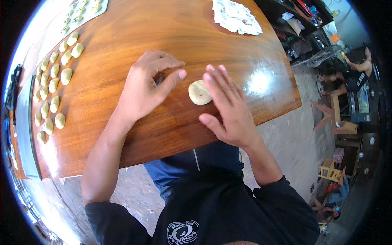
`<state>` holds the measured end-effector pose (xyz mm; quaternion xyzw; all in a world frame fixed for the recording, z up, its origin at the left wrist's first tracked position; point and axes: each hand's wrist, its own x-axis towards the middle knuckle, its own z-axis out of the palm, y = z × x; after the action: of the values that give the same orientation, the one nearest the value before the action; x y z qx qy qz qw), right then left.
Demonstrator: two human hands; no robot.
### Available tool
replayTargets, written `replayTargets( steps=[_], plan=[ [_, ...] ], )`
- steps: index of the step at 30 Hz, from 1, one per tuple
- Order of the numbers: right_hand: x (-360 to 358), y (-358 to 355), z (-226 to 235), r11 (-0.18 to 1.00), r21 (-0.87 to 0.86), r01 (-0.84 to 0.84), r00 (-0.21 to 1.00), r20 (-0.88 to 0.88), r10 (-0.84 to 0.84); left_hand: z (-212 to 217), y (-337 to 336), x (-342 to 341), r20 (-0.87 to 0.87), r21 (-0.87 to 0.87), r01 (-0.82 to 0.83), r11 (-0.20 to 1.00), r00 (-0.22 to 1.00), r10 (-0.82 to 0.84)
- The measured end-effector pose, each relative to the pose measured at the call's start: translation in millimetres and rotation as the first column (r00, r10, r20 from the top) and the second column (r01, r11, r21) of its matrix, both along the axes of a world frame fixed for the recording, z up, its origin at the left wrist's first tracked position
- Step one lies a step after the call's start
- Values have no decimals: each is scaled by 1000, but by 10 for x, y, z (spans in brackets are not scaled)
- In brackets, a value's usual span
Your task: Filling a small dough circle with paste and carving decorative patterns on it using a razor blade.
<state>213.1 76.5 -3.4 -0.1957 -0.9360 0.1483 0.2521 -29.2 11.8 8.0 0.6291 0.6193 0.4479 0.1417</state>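
- A pale, round, flattened dough piece (199, 94) lies on the brown wooden table (183, 134), near the middle of its near edge.
- The left hand (149, 83) is above the table, left of the dough piece, thumb and forefinger parted and curved; a small dark patch shows between them, too unclear to name.
- The right hand (228, 106) is spread wide, thumb apart, fingers overlapping the dough piece's right rim; whether they touch it I cannot tell.
- Oval dough lumps (66, 76) sit in rows along the table's left side.
- A pale tray (87, 18) with more small pieces is at the table's far left corner.
- A crumpled white cloth (236, 17) lies at the table's far right.
- Below the table's near edge, the black shirt (228, 204) bears a round white-and-black badge (183, 232) with upside-down lettering around a picture.
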Motion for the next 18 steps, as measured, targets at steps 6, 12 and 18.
replayTargets(
  steps=[6,12,18],
  plan=[
    [82,32,-150,989,-123,87,983,-151,-106,-66,-37,148,-132,14,220,975,967,-216],
    [40,7,-116,994,90,65,997,26,-68,-108,-45,194,-252,-65,181,981,949,-191],
    [60,-1,-111,991,110,70,994,70,-78,-88,-51,201,-219,-89,172,981,958,-188]
  ],
)
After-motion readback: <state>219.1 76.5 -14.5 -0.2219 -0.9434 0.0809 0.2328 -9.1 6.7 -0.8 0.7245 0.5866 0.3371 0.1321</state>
